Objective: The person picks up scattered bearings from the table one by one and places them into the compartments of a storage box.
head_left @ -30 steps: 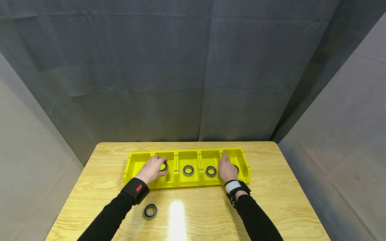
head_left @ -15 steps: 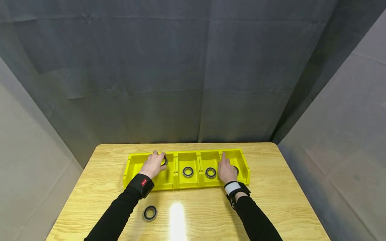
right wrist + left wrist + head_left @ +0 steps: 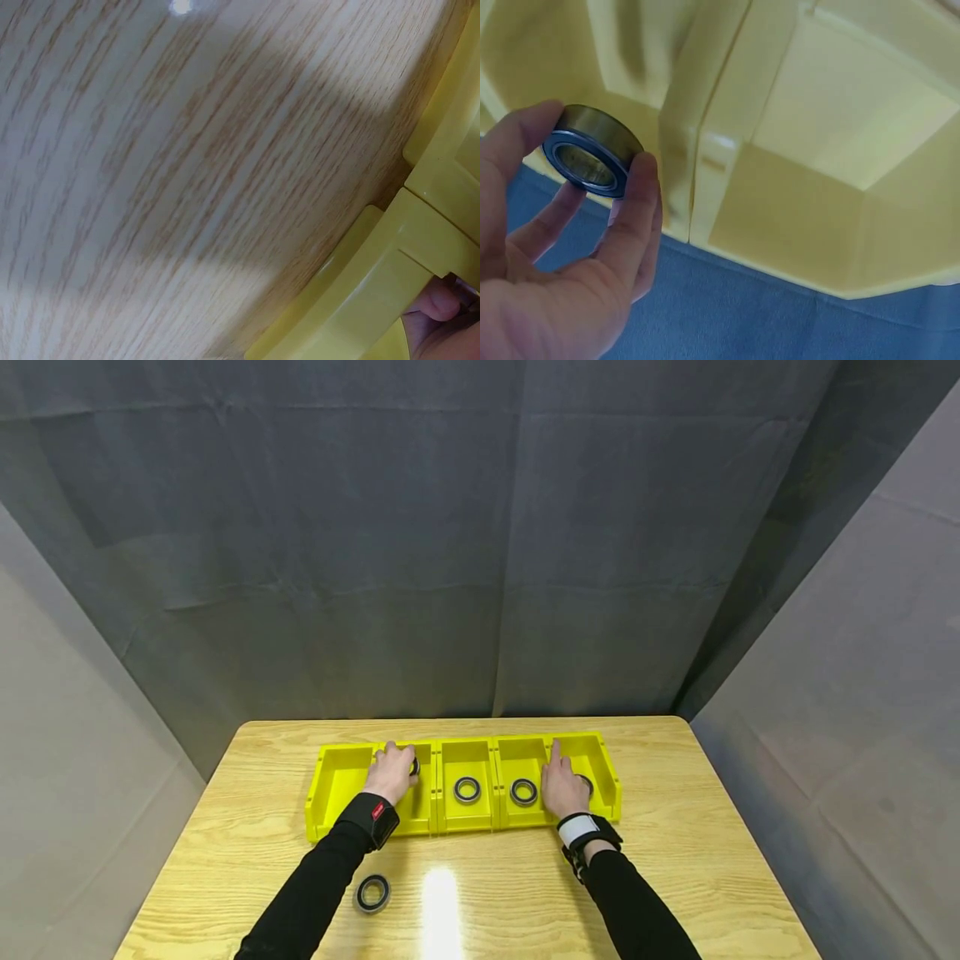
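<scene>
My left hand (image 3: 390, 774) is over the second bin from the left in a row of yellow bins (image 3: 467, 750). Its thumb and fingers pinch a ball bearing (image 3: 592, 150) by the outer edge, and the left wrist view shows this ring tilted beside a bin wall. My right hand (image 3: 566, 787) lies at the divider between the two rightmost bins, index finger straight along it. A bearing (image 3: 587, 784) in the rightmost bin peeks out past that hand, partly hidden. The right wrist view catches only a bit of the right hand (image 3: 442, 319) behind a yellow bin edge.
One bearing (image 3: 467, 790) lies in the middle bin and another bearing (image 3: 523, 792) in the bin right of it. On the wooden table (image 3: 675, 877), in front of the bins, lies a loose bearing (image 3: 372, 893). Grey curtains (image 3: 480, 568) hang behind.
My left hand has shifted slightly right and forward with the bearing, its forearm following. The right hand stays at the divider.
</scene>
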Available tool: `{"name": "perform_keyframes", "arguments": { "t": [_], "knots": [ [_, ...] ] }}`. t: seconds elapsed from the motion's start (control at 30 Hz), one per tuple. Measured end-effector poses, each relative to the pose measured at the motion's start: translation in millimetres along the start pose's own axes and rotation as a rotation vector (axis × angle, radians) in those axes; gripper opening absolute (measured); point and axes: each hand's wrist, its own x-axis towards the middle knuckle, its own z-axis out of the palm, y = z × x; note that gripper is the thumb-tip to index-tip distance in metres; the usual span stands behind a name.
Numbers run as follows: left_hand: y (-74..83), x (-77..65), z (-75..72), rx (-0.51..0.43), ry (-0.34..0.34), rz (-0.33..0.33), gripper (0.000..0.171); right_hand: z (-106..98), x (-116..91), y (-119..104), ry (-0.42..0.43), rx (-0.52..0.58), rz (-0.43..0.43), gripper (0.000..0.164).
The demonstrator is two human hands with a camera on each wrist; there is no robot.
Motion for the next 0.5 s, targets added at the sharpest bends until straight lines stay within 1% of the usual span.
{"name": "perform_keyframes", "arguments": {
  "t": [0.1, 0.2, 0.33, 0.5],
  "knots": [
    [1.2, -0.3, 5.3, 0.01, -0.011, -0.006, 0.034, 0, 0, -1, -0.003, 0.005, 0.003, 0.059],
    [2.0, 0.2, 10.9, 0.028, -0.015, -0.005, 0.037, -1, 0, -1, -0.008, 0.01, 0.006, 0.059],
    [3.2, 1.0, 17.8, 0.071, -0.012, 0.01, 0.038, -1, 0, -1, -0.01, 0.011, 0.007, 0.06],
    [4.1, 1.3, 26.1, 0.099, 0.001, 0.016, 0.025, 0, 0, 0, -0.012, 0.012, 0.01, 0.059]
  ]
}}
